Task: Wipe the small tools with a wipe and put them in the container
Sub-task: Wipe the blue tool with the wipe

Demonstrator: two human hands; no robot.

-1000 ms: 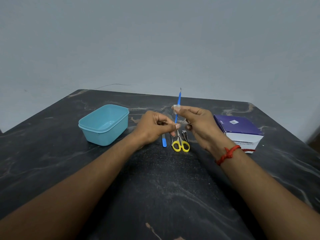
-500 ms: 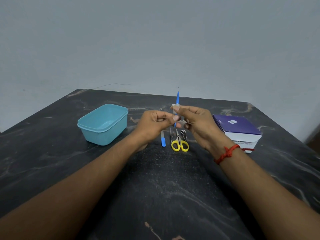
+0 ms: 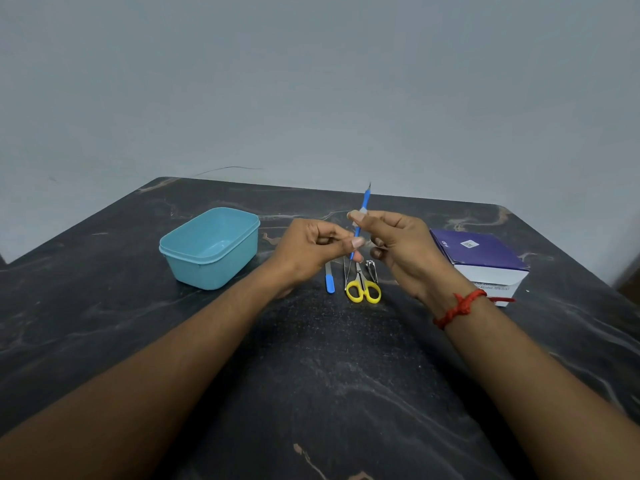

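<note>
left hand (image 3: pixel 311 251): pinching lower end of blue tool (image 3: pixel 365 202) | right hand (image 3: pixel 398 247): wipe (image 3: pixel 356 216) pinched around tool shaft | scissors (image 3: pixel 362 289), container (image 3: pixel 211 247) on surface (image 3: pixel 311 375)

The dark marble table (image 3: pixel 311 393) bears a teal container (image 3: pixel 211 249), scissors (image 3: pixel 362 289), a purple box (image 3: pixel 481 258).

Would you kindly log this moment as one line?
left hand: holds thin blue tool | right hand: wipe around tool | teal plastic container: empty | yellow-handled scissors: on table
</note>
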